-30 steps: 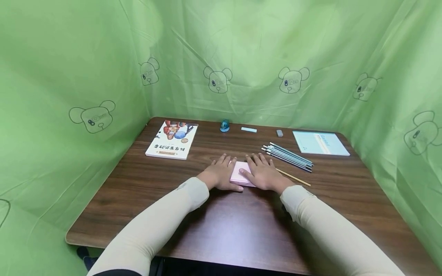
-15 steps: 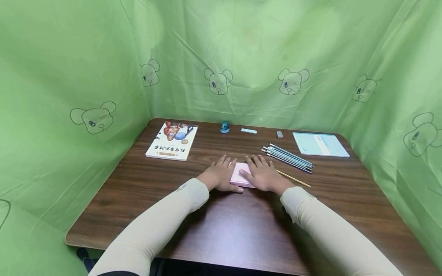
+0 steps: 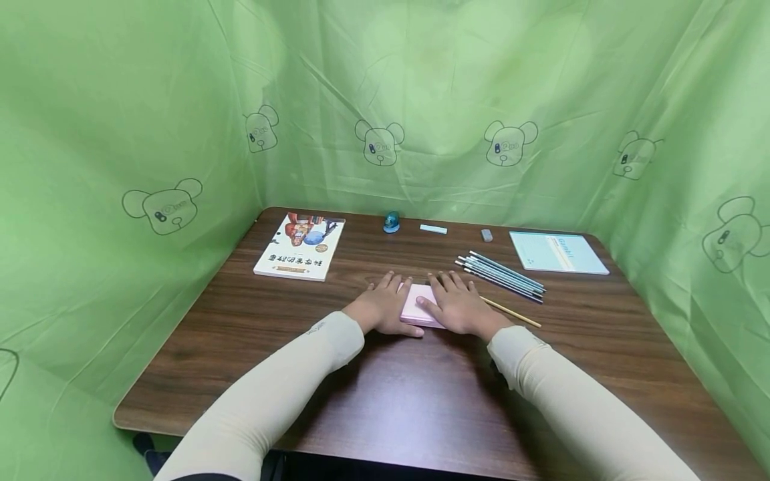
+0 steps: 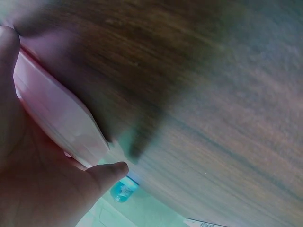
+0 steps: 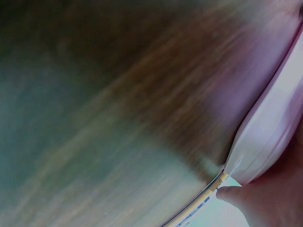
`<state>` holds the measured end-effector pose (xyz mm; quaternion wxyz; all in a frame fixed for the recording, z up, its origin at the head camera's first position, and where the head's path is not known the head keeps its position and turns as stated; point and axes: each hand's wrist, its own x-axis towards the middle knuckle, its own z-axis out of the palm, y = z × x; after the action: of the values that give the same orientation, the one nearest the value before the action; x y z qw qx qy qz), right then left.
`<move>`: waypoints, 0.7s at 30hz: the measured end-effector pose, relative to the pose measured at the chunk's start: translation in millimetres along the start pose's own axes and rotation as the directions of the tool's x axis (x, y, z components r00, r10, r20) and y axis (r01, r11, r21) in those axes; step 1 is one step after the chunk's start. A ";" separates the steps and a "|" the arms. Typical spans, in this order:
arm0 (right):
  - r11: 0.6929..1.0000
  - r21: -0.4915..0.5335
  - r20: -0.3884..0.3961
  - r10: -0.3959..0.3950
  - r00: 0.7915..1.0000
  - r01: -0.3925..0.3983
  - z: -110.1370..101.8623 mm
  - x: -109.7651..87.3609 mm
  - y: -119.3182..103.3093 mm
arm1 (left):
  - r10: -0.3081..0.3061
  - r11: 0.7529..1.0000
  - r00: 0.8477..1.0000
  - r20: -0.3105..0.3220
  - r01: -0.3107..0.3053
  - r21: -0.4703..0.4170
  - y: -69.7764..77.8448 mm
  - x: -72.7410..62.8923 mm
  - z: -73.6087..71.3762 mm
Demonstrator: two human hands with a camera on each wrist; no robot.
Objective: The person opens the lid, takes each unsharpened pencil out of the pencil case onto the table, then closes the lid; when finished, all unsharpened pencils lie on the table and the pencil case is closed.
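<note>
A flat pink case-like object (image 3: pixel 416 308) lies on the table below my two hands; its exact kind is not clear. My left hand (image 3: pixel 383 306) rests at its left end with fingers stretched and the thumb along the near edge. Across its right part lies my right hand (image 3: pixel 460 306), fingers spread, thumb on the pink top. In the left wrist view the glossy pink side (image 4: pixel 61 111) curves beside the hand, and the right wrist view has a pale pink side (image 5: pixel 267 123) too. A yellow pencil (image 3: pixel 511 312) lies just right of my right hand.
Several blue pencils (image 3: pixel 502 275) lie at mid-right. A light blue notebook (image 3: pixel 541 254), a small grey eraser (image 3: pixel 486 235), a light blue strip (image 3: pixel 433 228), a blue pencil sharpener-like item (image 3: pixel 392 222) and a white picture book (image 3: pixel 295 257) sit along the back. Green curtains (image 3: pixel 445 80) enclose the table.
</note>
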<state>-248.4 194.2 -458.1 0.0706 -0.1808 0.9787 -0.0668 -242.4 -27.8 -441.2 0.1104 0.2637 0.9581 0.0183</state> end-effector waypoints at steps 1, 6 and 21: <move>1.000 -0.001 -0.003 -0.002 1.000 0.002 0.0 0.4 -0.2 | -0.002 1.000 1.000 0.000 0.002 0.001 -0.1 0.1 0.1; 1.000 -0.001 -0.014 -0.005 1.000 0.005 2.4 0.4 -0.1 | -0.009 1.000 1.000 0.007 0.009 -0.005 -0.2 0.2 1.7; 1.000 -0.001 -0.037 -0.015 0.999 0.015 1.5 -2.2 -1.5 | -0.006 1.000 1.000 0.008 0.006 -0.007 -1.4 -0.5 2.0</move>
<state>-245.7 193.5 -459.1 0.0519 -0.1871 0.9784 -0.0704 -242.3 -29.3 -443.2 0.1152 0.2603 0.9584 0.0203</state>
